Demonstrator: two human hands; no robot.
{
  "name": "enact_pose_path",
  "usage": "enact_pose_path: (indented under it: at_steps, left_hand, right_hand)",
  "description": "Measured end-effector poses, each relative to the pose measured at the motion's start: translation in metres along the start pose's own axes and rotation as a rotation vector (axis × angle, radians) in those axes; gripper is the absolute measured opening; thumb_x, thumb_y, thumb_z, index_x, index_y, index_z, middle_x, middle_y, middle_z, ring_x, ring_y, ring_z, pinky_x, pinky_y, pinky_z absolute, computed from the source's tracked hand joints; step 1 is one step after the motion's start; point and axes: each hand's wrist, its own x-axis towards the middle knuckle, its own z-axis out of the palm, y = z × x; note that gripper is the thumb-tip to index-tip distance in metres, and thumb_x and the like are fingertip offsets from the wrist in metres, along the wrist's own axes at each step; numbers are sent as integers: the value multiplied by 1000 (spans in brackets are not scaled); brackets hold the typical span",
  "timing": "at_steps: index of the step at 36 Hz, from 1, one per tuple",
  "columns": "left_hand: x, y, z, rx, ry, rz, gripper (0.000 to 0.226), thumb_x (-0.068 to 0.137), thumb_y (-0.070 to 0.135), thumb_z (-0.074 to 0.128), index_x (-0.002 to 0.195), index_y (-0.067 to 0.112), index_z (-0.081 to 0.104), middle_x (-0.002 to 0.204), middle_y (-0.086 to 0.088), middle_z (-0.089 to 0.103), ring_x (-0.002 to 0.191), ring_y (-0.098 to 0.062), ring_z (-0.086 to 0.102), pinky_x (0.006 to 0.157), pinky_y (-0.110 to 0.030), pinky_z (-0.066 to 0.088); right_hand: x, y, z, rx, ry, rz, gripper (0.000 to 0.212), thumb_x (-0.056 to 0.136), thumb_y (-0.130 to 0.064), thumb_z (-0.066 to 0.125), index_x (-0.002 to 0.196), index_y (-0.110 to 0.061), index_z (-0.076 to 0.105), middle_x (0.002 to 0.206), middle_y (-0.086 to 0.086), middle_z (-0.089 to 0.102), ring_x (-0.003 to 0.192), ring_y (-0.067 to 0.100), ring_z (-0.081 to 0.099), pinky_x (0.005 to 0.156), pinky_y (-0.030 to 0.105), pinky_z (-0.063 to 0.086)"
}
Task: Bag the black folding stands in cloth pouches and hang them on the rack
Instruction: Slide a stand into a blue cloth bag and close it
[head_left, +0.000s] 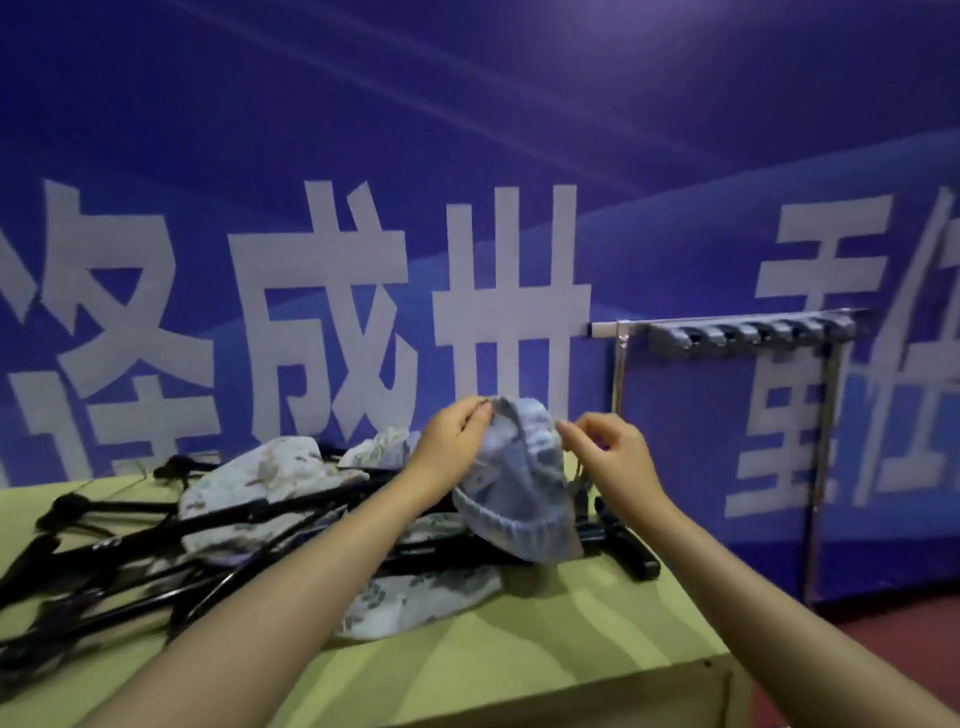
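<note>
Pinching the top edge of a pale cloth pouch (514, 483) — left hand (457, 441), right hand (613, 457) — above the table (519, 649), rack (727, 332) right of it

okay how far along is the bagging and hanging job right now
Early. Done: nothing shows hanging on the rack. In hand: the left hand and right hand pinch a light blue pouch above the table. Left: black stands and other pouches lie piled there.
</note>
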Motion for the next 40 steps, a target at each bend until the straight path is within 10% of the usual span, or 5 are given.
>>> enact_pose_path:
  at_steps: [6, 16, 23, 30, 40]
  left_hand:
    - [-60, -53, 23, 62, -432, -206, 27, 102, 22, 43, 113, 19, 66, 109, -1, 67, 98, -14, 58, 88, -26, 48]
    - [-97, -95, -99, 46, 99, -198, 34, 93, -3, 47, 99, 25, 65, 99, 13, 62, 94, -2, 60, 83, -19, 45]
    - [-90, -145, -163, 516, 137, -346, 29, 96, 33, 51, 121, 22, 63, 123, -2, 60, 109, -16, 56, 91, -32, 46]
    - [-62, -154, -142, 687, -147, -251, 37, 95, 47, 48, 125, 27, 58, 126, 4, 59, 111, -15, 56, 90, -35, 48]
    - [-45, -173, -123, 744, -202, -179, 30, 98, 51, 40, 114, 32, 57, 114, 8, 62, 98, -15, 58, 77, -36, 50]
  right_hand:
    - [-15, 1, 22, 90, 11, 125, 26, 93, -18, 58, 69, -10, 61, 71, 5, 63, 58, 4, 50, 59, 24, 42]
    - [-14, -25, 106, 12, -291, -24, 22, 94, -17, 55, 76, -5, 61, 70, 6, 62, 65, 16, 56, 66, 34, 45]
    - [23, -16, 154, -823, -437, -271, 44, 94, -43, 52, 132, -22, 53, 129, 7, 52, 127, 27, 39, 96, 37, 34]
    - [49, 8, 128, -711, -584, -94, 33, 97, -43, 52, 111, -20, 71, 105, 5, 71, 89, 24, 61, 69, 33, 45]
    - [61, 48, 87, -423, -163, 225, 43, 99, -32, 49, 85, 4, 67, 81, 26, 64, 78, 42, 60, 59, 33, 30]
